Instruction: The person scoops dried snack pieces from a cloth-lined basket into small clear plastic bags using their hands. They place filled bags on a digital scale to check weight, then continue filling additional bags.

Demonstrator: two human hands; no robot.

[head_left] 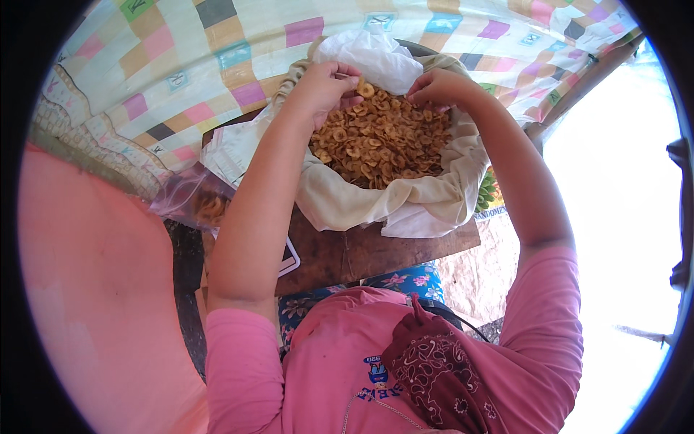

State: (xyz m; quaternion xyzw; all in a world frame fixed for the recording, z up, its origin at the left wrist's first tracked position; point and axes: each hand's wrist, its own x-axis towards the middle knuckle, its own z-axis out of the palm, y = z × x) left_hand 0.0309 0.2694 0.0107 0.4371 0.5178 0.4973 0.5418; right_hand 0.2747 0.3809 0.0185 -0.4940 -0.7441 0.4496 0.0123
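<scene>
A patchwork sheet (181,79) of many coloured squares is spreading across the far and left side of the scene, and near its middle one wide basket (463,130) is sitting on one dark wooden board (376,249), lined with one pale cloth (405,206) that is folding out over its rim on the near side. One big heap of fried banana chips (383,141) is filling the lined basket, far too many slices to count singly. One crumpled white plastic bag (372,54) is lying at the far edge of the heap, between the two hands. To the left, just beside the basket, one clear plastic bag (191,199) with a few chips inside is resting, with folded pale bags (235,148) lying next to it. The left hand (325,87) is curling over the far left part of the heap, its fingers pinched together on one round chip (366,90) held just above the pile. The right hand (437,87) is reaching in at the far right edge, fingers bent down and touching the chips; whether it is clamped on any I cannot tell. To sort or pick through chips like these well, my judgement is that a light pinch is serving best, since the slices look thin and brittle, and that lifting from the top of the heap rather than digging is keeping them whole and inside the cloth.
</scene>
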